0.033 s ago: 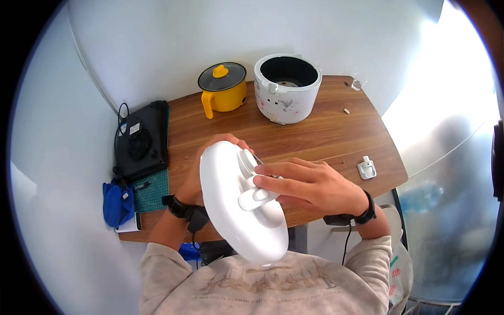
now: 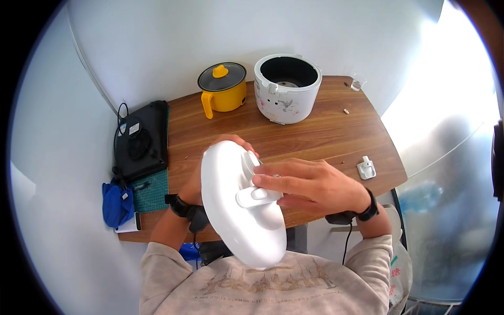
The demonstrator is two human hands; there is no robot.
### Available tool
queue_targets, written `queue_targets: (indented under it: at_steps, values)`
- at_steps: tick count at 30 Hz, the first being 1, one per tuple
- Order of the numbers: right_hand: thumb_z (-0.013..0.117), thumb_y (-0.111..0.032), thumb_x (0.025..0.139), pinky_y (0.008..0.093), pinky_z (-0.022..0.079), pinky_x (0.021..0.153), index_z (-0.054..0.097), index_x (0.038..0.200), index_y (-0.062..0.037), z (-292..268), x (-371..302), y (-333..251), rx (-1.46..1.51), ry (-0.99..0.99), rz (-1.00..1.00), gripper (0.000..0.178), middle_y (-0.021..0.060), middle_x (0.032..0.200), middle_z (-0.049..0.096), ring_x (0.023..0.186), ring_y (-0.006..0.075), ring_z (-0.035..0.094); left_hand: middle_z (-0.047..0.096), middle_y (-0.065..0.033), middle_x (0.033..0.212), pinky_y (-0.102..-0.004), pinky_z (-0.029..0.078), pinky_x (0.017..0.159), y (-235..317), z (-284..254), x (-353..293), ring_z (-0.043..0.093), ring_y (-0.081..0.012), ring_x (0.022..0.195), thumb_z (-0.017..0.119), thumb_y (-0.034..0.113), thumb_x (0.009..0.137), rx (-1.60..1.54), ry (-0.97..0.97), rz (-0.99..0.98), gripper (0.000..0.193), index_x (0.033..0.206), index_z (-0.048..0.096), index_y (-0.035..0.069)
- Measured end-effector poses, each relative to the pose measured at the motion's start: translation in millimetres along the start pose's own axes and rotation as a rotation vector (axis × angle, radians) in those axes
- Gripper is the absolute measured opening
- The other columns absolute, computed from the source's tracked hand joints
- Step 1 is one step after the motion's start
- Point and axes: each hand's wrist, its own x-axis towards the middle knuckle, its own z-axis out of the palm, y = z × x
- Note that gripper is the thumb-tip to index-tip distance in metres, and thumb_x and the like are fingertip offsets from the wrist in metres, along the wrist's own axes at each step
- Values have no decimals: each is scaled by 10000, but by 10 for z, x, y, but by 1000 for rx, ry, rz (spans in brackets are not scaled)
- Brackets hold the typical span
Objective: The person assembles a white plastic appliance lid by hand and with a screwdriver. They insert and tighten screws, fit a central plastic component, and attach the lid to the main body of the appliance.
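A white, rounded rice cooker lid (image 2: 226, 210) is held tilted on its edge above the table's front, close to my shirt. My left hand (image 2: 237, 140) grips it from the far side, with its fingertips over the top edge and the rest hidden behind the lid. A white oblong piece with an oval button (image 2: 259, 194) sits at a recess in the lid's face. My right hand (image 2: 315, 184) has its fingers on that piece from the right. The thumb and what lies under the fingers are partly hidden.
At the back of the wooden table (image 2: 336, 142) stand the open white rice cooker body (image 2: 289, 102) and a lidded yellow pot (image 2: 226, 97). A small white plastic part (image 2: 366, 168) lies right. Left are a black appliance (image 2: 142, 142), green mat (image 2: 152, 191) and blue cloth item (image 2: 116, 205).
The lid has tilted slightly and shifted a little left. The oblong piece has moved slightly left and up under my right fingers. Both hands keep hold.
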Motion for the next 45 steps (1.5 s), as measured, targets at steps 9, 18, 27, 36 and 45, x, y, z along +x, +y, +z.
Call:
queue_targets:
  at_steps: [9, 18, 27, 36, 45]
  values:
    - [803, -53, 713, 350, 613, 775, 654, 1296, -353, -112, 204, -180, -404, 22, 54, 672, 147, 1481, 432, 1187, 312, 609, 609, -161, 1288, -386, 561, 948, -409, 106, 153, 642, -292, 1150, 715, 290, 893, -533, -354, -155, 575, 1387, 488, 103]
    - [700, 5, 742, 336, 607, 763, 618, 1155, -99, -157, 516, 59, -628, 229, 60, 434, 124, 1393, 545, 1015, 260, 690, 574, -194, 1353, -374, 558, 938, -601, 134, 317, 634, -308, 1170, 585, 350, 993, -474, -539, -261, 534, 1433, 437, 87]
    - [534, 119, 806, 420, 580, 797, 524, 1266, -90, -1031, 966, 713, -892, 253, 280, 505, 126, 1322, 579, 969, 394, 666, 669, -98, 1102, -306, 570, 777, -564, -63, 478, 672, -170, 965, 567, 305, 1015, -20, -110, -603, 289, 1198, 513, 87]
    - [493, 39, 890, 426, 573, 838, 543, 1300, -133, -1334, 1064, 2152, -1128, 46, 397, 447, 139, 1342, 570, 977, 355, 687, 680, -72, 982, -264, 538, 676, -231, -110, 447, 661, -129, 831, 539, 266, 1021, 50, -144, -429, 192, 1131, 543, 109]
    - [467, -19, 937, 418, 560, 906, 546, 1308, -150, -1233, 1031, 2464, -1103, 16, 493, 402, 127, 1431, 537, 1042, 355, 680, 687, -62, 964, -267, 535, 670, 0, -194, 412, 655, -117, 824, 532, 284, 1032, 86, -194, -355, 192, 1121, 555, 116]
